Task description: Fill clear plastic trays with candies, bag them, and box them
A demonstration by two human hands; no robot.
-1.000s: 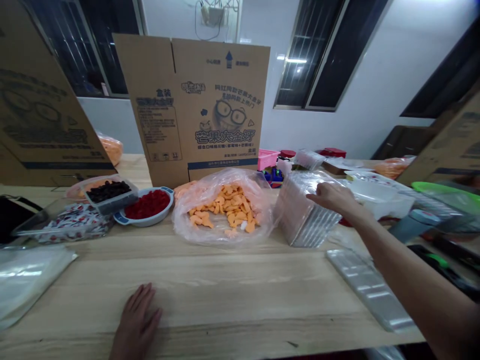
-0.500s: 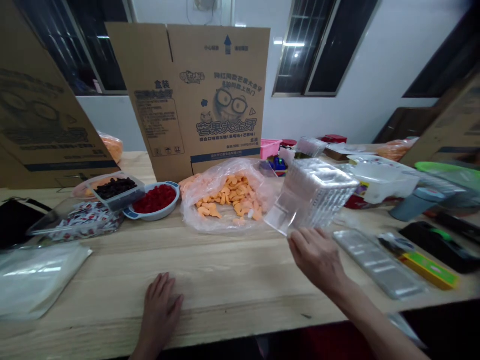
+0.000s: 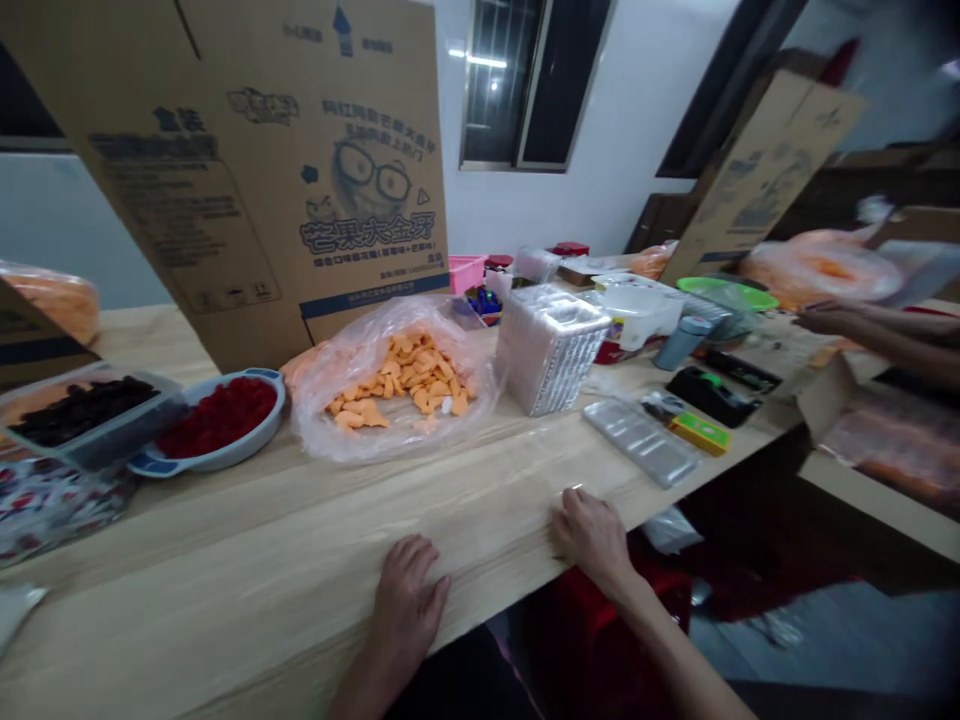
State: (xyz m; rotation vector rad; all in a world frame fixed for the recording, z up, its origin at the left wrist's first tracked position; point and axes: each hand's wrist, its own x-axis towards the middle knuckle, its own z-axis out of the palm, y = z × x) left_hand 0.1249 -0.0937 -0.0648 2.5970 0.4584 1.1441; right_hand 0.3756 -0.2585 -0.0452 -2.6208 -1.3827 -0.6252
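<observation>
My left hand (image 3: 409, 595) lies on the wooden table (image 3: 285, 560) near its front edge, fingers together and thumb apart, holding nothing visible. To its right, my right hand (image 3: 592, 535) is closed at the table edge; a faint clear glint shows at its fingertips, but what it holds is too hard to make out. Beyond it stands a stack of clear plastic trays (image 3: 551, 345). An open plastic bag (image 3: 319, 425) of orange pieces (image 3: 412, 375) rests left of the stack. A single clear tray (image 3: 641, 440) lies flat to the right.
A bowl of red pieces (image 3: 217, 418) and a tub of dark pieces (image 3: 82, 405) stand at the left. Behind is a large cardboard box (image 3: 262, 190). A tape dispenser (image 3: 709, 395), yellow-green box (image 3: 699, 432) and grey bottle (image 3: 681, 343) sit right. Another person's arms (image 3: 885, 330) reach in at far right.
The view has swung to the right. My right hand has moved off the tray stack, down toward the front edge, nearer my left hand. The tray stack now stands upright rather than leaning.
</observation>
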